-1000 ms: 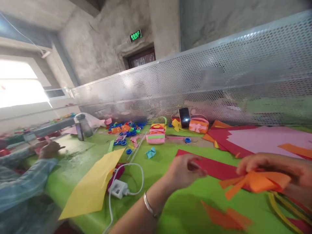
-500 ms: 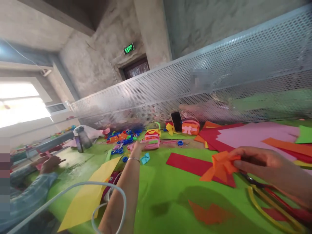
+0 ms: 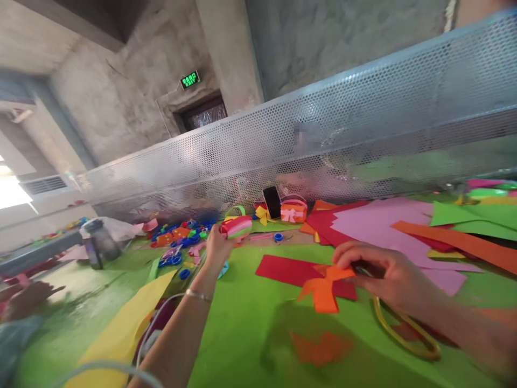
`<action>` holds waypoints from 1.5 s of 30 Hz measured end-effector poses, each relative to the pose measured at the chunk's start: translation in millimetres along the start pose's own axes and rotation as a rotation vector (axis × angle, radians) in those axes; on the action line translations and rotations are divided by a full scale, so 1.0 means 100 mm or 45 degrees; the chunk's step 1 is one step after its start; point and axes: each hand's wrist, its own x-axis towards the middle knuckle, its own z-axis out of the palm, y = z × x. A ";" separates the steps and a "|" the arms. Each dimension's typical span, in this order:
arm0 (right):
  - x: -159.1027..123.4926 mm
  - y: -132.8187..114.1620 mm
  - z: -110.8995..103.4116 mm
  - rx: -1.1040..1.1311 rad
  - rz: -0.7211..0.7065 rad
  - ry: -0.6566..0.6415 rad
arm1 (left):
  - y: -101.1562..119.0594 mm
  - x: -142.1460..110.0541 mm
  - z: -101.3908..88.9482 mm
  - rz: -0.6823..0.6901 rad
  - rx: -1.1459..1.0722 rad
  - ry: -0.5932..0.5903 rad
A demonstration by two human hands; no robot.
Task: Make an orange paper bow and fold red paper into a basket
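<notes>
My left hand (image 3: pixel 219 245) reaches across the green table and is closed on a small pink paper box (image 3: pixel 237 227), with a pale green patch showing on it. Pinched in my right hand (image 3: pixel 374 267) is an orange paper bow (image 3: pixel 325 288), its tails hanging over a red paper strip (image 3: pixel 283 269). Scissors with a yellow and red handle (image 3: pixel 407 337) sit beneath my right hand; whether that hand also grips them I cannot tell. An orange paper scrap (image 3: pixel 321 347) lies nearer me. Behind my left wrist, a light blue paper piece (image 3: pixel 223 269) is partly hidden.
Along the metal mesh panel (image 3: pixel 347 145) stand a phone (image 3: pixel 272 202) and an orange box with a pink bow (image 3: pixel 293 210). Coloured sheets (image 3: pixel 379 223) spread right. Left are blue scissors (image 3: pixel 169 260), yellow paper (image 3: pixel 121 328), a white cable (image 3: pixel 109 366) and another person's hand (image 3: pixel 30 299).
My left hand has picked up the pink box from among the things at the back. The bow in my right hand has turned, its tails now hanging down. The view has swung right.
</notes>
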 end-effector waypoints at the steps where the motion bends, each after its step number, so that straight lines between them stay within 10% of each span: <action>1: -0.01 -0.02 0.00 -0.021 -0.047 0.013 | 0.08 -0.17 0.02 0.017 -0.104 -0.078; 9: -0.19 -0.09 0.18 0.008 0.030 -0.125 | 0.33 -1.38 0.33 -0.178 -1.301 -0.728; 20: -0.18 -0.16 0.37 -0.207 -0.149 0.035 | 0.21 -1.40 0.36 -0.239 -1.320 -0.684; 36: -0.27 0.00 0.37 -0.402 0.115 0.187 | 0.15 -1.47 0.32 0.479 -1.055 -0.452; 45: -0.24 -0.12 0.47 -0.296 0.308 0.326 | 0.17 -1.47 0.32 0.564 -1.063 -0.324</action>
